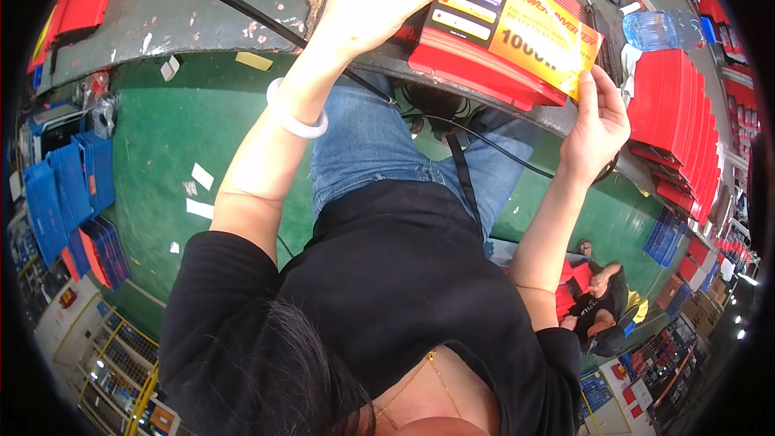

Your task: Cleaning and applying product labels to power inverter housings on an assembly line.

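Observation:
A red ribbed metal inverter case (484,73) lies at the edge of the workbench in front of me. Over its top face spreads a black and yellow label sticker (504,20). My left hand (375,0) has its fingers curled, with thumb and fingertip at the label's left edge. At the lower right corner of the label, my right hand (596,125) pinches the yellow part between thumb and fingers. The label's right end reaches to the case's edge; whether it is stuck down there I cannot tell.
Stacked red case panels (674,125) stand right of the inverter, beside a clear plastic bottle (658,30). A black cable (218,2) crosses the grey workbench (194,24). More red cases (85,0) lie far left. Blue bins (60,186) stand on the left; another person (601,307) sits lower right.

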`<state>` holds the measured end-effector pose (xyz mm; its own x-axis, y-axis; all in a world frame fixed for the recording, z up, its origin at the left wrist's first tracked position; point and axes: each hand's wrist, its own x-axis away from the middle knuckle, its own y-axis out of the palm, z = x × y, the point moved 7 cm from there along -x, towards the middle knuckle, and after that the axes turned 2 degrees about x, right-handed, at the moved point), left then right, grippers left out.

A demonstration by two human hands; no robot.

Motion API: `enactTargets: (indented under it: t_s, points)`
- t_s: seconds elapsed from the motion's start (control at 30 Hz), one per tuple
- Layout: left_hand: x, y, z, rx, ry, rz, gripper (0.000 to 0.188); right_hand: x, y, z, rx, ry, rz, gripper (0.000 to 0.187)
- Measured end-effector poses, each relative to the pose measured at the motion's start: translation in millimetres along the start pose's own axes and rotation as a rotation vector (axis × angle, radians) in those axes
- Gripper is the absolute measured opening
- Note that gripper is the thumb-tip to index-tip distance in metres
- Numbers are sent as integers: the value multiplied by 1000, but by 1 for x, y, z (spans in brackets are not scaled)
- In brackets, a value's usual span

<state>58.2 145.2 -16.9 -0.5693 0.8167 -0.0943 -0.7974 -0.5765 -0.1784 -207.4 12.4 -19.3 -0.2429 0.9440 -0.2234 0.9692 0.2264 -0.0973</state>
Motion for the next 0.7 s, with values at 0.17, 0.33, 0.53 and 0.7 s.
enactTargets:
  t_s: [0.17,0.33,0.53,0.7]
  points:
    - [0,0,0,14,16,-2,16,-1,1,0,11,10,2,21]
    - [1,-1,6,-55,21,2,17,-2,0,1,-2,2,3,21]
    - [4,-1,9,-71,15,23,17,-2,1,0,-16,1,-6,21]
    - [4,-2,9,-77,8,32,17,-2,0,1,-9,3,0,21]
